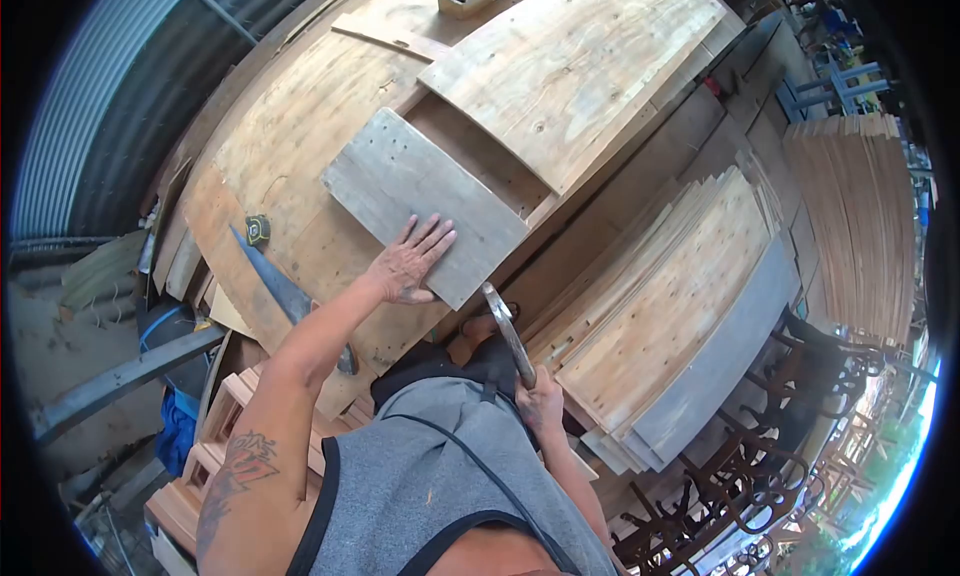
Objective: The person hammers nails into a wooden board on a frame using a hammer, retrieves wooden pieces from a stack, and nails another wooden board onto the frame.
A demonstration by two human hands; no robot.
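Observation:
My left hand (412,263) lies flat with fingers spread on a grey, weathered board (430,191) with several nail holes. The board rests on a larger plywood surface (290,141). In my right hand (541,401) is a long, narrow metal-ended tool (508,331), its fingers wrapped round the lower part. The tool's tip is beside the board's near right corner; its exact kind is unclear. To the left of my left hand lie a handsaw (275,276), partly hidden by my forearm, and a tape measure (257,230).
Beyond the grey board lies a large plywood sheet (580,66). Stacked plywood panels (665,306) stand to my right, with another stack (850,226) farther off. Dark ornate metal pieces (760,476) are at the lower right. Cut wooden pieces (205,461) sit at the lower left.

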